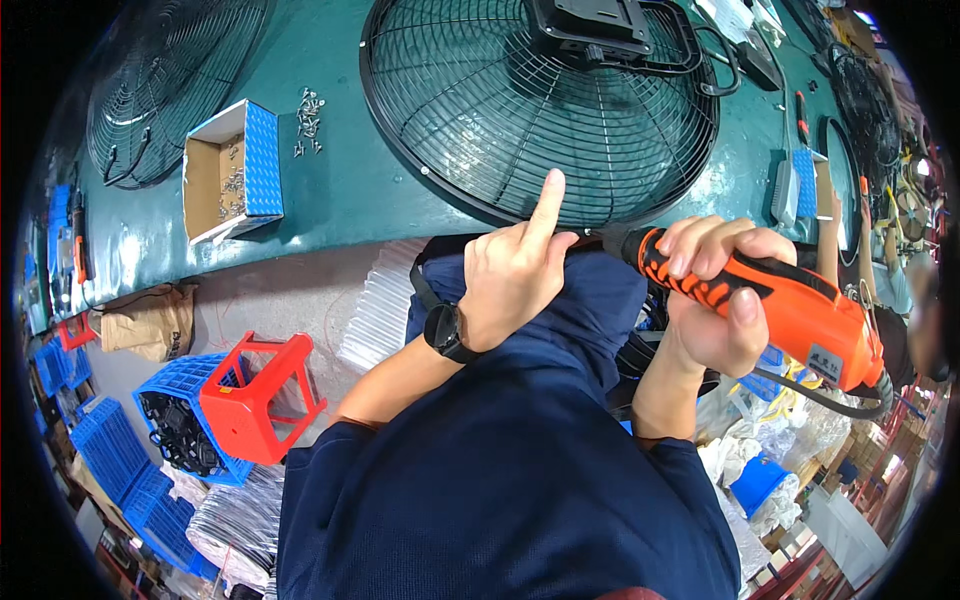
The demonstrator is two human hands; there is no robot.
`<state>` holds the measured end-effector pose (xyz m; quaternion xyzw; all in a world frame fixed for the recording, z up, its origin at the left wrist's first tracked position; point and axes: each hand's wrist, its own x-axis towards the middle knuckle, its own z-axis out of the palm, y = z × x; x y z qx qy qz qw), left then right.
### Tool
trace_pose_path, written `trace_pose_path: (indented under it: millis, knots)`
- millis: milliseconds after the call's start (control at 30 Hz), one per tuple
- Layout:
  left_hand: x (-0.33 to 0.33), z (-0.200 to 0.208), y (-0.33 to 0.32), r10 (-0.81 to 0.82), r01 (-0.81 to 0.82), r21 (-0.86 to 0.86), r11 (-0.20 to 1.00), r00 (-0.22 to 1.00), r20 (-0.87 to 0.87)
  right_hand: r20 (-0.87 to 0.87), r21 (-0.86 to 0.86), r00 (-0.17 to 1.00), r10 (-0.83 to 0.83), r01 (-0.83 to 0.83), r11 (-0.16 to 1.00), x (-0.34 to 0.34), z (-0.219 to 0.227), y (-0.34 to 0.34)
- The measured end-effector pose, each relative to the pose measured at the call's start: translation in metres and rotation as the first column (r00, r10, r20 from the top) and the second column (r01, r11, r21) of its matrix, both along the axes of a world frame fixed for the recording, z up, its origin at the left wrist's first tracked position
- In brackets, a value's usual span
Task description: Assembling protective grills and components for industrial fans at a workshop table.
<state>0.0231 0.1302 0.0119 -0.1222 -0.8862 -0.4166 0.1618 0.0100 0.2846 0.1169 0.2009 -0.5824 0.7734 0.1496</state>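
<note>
A black wire fan guard lies on the green table, with a black housing and bracket on top. My left hand is at its near rim. The index finger stretches over the rim and the thumb stands apart, while the other fingers are curled; nothing shows in them. My right hand is wrapped round an orange and black electric screwdriver. The tool lies sideways, its black nose pointing left at the near rim, close to my left thumb. Its very tip is hard to make out.
An open blue-and-white box of screws stands on the table, with loose screws beside it. Another fan guard lies far left. Below are a red stool and a blue crate. Another person's arm shows at right.
</note>
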Motion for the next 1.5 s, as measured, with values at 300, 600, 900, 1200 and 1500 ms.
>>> trace_pose_path:
  millis: [300,600,900,1200,1500]
  knots:
    - [0.002,-0.002,-0.002,-0.025,0.024,0.021,0.999,0.996,0.086,0.064,0.119,0.988,0.139,-0.146,0.982,-0.007,0.006,-0.015]
    - [0.000,-0.001,0.000,-0.044,0.041,0.073,0.996,0.998,0.036,0.050,0.141,0.996,0.074,-0.080,0.987,-0.010,0.002,-0.024]
    - [0.007,0.018,-0.038,-0.146,0.088,0.297,0.951,0.972,0.182,0.300,-0.375,0.954,-0.014,0.131,0.918,-0.019,-0.017,0.037]
    - [0.000,0.004,-0.087,0.192,-0.217,0.146,0.965,0.967,0.168,0.214,-0.256,0.970,-0.114,0.168,0.952,0.005,-0.002,0.046]
    - [0.005,0.006,-0.076,0.305,-0.338,0.110,0.935,0.922,0.240,0.132,-0.274,0.990,-0.052,0.087,0.958,-0.005,-0.006,0.041]
